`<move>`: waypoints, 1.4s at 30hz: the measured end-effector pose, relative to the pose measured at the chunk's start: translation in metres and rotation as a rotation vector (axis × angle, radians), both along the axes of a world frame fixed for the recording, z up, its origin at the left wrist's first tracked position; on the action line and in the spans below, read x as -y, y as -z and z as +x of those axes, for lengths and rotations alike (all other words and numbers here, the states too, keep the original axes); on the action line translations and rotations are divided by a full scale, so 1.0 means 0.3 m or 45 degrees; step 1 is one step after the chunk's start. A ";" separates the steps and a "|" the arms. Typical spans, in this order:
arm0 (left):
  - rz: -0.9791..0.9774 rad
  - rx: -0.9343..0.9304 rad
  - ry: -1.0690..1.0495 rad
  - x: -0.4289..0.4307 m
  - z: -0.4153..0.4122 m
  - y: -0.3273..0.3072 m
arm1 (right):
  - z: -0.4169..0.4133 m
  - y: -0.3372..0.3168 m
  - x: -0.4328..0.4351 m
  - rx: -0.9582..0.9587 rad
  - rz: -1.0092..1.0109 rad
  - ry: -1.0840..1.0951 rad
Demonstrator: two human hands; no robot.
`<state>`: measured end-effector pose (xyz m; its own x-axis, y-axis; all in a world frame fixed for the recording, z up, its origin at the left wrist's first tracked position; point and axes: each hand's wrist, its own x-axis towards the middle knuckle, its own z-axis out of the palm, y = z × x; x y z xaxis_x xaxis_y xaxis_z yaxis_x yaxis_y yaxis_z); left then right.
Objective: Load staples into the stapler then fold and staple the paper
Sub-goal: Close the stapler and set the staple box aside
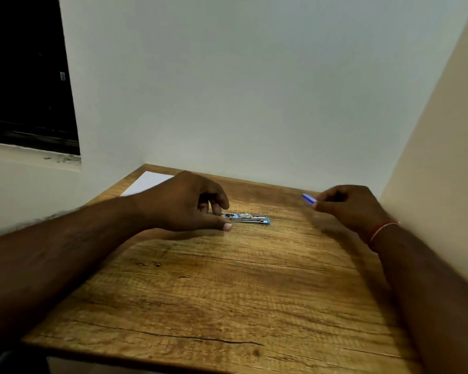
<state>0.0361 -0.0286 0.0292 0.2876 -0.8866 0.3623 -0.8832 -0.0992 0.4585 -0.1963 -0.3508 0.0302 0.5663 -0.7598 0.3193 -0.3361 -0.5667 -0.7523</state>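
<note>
Head view: left hand pinches the near end of the stapler, which lies flat on the wooden table, probably to steady it for loading. Right hand pinches a small blue piece, maybe the staples. Paper waits at the far left corner.

Single head cam, wide-angle, looking fwd and down over wooden table toward corner walls. Near: forearms enter from lower left and lower right of frame. Table fills lower half, walls upper half. No 2nd view.
</note>
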 end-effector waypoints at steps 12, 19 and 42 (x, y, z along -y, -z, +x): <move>-0.072 0.068 -0.073 0.041 0.055 0.041 | -0.086 0.047 0.168 -0.125 -0.021 0.521; -0.042 0.068 -0.101 0.040 0.060 0.054 | -0.063 0.051 0.131 -0.175 0.060 0.395; 0.295 0.104 -0.236 -0.018 0.113 0.011 | 0.185 0.075 -0.333 -0.404 -0.394 -0.521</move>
<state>0.0699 -0.0231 0.0259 0.4304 -0.8834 0.1854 -0.8733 -0.3555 0.3333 -0.1410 -0.2509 0.0077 0.8968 -0.3588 0.2587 -0.2256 -0.8741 -0.4302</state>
